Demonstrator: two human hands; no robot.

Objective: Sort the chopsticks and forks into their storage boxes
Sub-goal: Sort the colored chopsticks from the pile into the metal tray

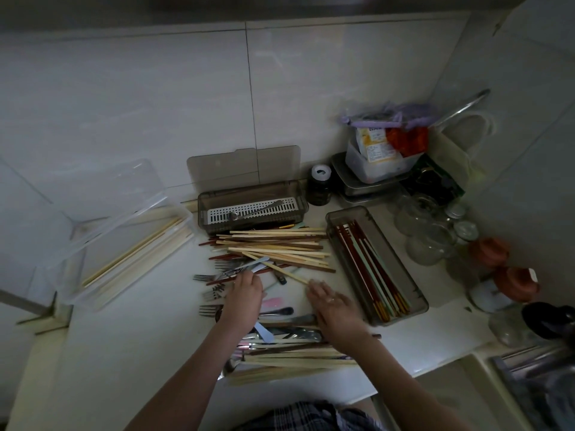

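Observation:
A heap of pale and brown chopsticks [280, 245] lies mid-counter, with several forks [211, 295] to its left. My left hand [244, 295] curls its fingers round a fork handle at the heap's near edge. My right hand [331, 303] is flat with straight fingers, its tips touching the end of a pale chopstick [289, 275]. A clear box [77, 293] at the left holds pale chopsticks. A grey box [297, 194] at the back has a white slotted tray with a spoon in it. A grey tray [342, 256] at the right holds red, brown and green chopsticks. More mixed cutlery [289, 353] lies under my forearms.
Glass jars [429, 234] and brown lidded pots [488, 251] crowd the right side. Stacked food containers [373, 166] and a dark bottle [319, 185] stand against the back wall. A steel sink [541, 387] sits at the lower right. The counter's front edge runs just below the near cutlery.

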